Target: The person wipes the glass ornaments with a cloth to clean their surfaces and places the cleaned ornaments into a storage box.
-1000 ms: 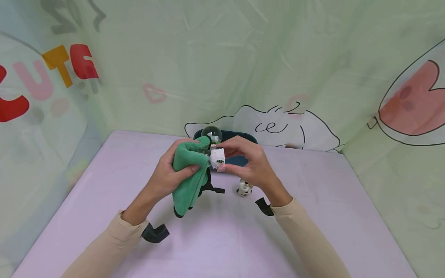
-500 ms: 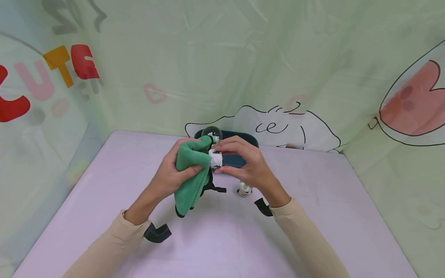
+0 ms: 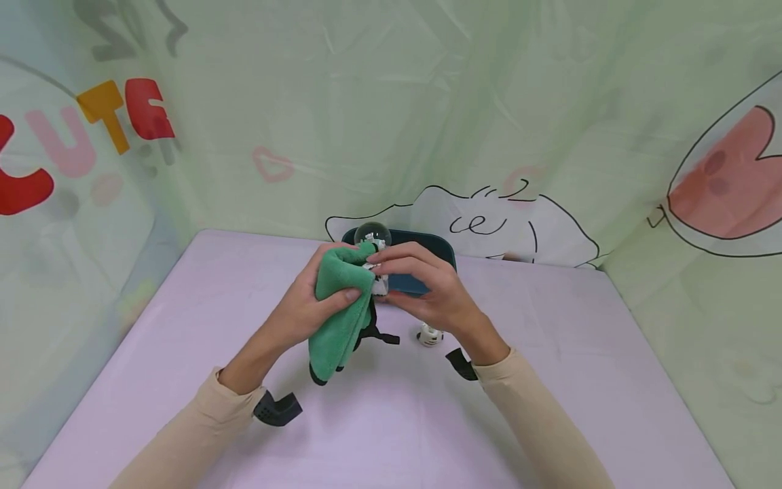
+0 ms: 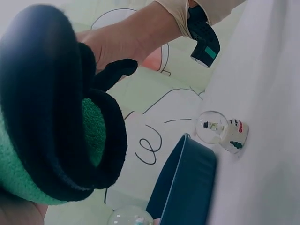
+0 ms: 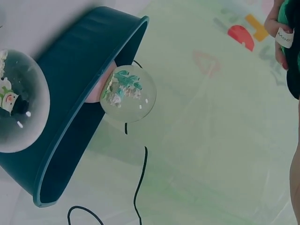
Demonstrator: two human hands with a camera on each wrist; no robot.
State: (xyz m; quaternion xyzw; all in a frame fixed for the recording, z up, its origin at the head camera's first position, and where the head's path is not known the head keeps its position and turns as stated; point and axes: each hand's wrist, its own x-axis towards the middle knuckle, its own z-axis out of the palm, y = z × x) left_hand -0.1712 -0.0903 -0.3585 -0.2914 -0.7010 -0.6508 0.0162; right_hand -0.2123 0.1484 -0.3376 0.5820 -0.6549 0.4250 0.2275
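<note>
My left hand (image 3: 303,302) grips a folded green cloth (image 3: 342,288) with black edging. The cloth covers the glass ball of a snow globe (image 3: 381,285), leaving part of its white base showing. Around that base, my right hand (image 3: 430,282) pinches with thumb and fingers. In the left wrist view the cloth (image 4: 96,131) bulks large on the left, its loop toward the camera. A second snow globe (image 3: 430,335), with a snowman inside, stands on the table just below my right hand; the left wrist view shows this snowman globe (image 4: 234,137) more fully.
Behind the hands sits a dark blue bin (image 3: 436,243). Another snow globe (image 5: 129,93), with a pink base, stands in it, its ball above the rim. A lilac cloth covers the table (image 3: 525,394). Printed curtains (image 3: 366,102) rise at the back and sides.
The snow globe's base has turned, and less of it shows beside the cloth. My right fingers have shifted over its top. The left hand and cloth have drifted slightly right.
</note>
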